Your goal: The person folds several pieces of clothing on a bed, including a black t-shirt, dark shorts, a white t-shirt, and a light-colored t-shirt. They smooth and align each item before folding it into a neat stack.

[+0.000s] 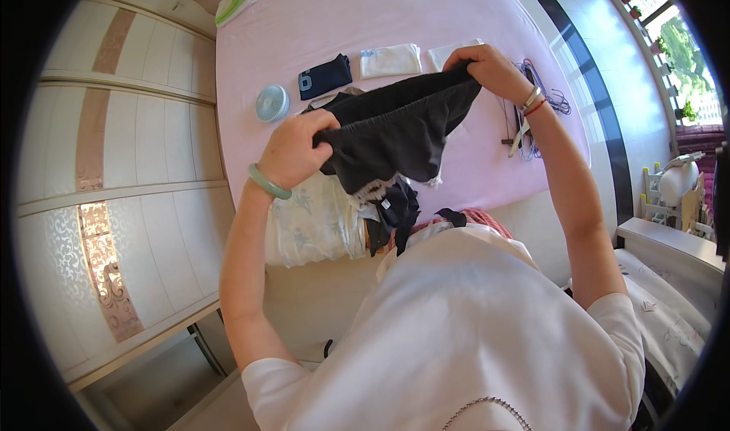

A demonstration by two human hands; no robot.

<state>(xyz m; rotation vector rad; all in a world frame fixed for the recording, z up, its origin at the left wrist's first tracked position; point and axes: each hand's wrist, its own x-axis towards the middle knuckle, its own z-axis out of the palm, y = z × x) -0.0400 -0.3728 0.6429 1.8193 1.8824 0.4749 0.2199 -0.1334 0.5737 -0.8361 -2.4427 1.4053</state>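
Observation:
Black shorts (391, 146) with a gathered elastic waistband and a pale lacy hem hang stretched between my two hands above the bed. My left hand (298, 148), with a pale green bangle at the wrist, is closed on one end of the waistband. At the other end, higher and to the right, my right hand (490, 70) grips the band between thumb and fingers. Below the shorts, a crumpled dark garment (395, 210) lies by the bed's near edge. A cream patterned cloth (312, 222) lies beside it on the left.
On the pink bed sheet (464, 13) lie a folded navy garment (325, 77), a folded white cloth (390, 61) and another white cloth partly behind my right hand. A small light-blue fan (272, 102) sits left. Hangers (525, 131) lie right. A panelled wardrobe (144, 134) borders the left.

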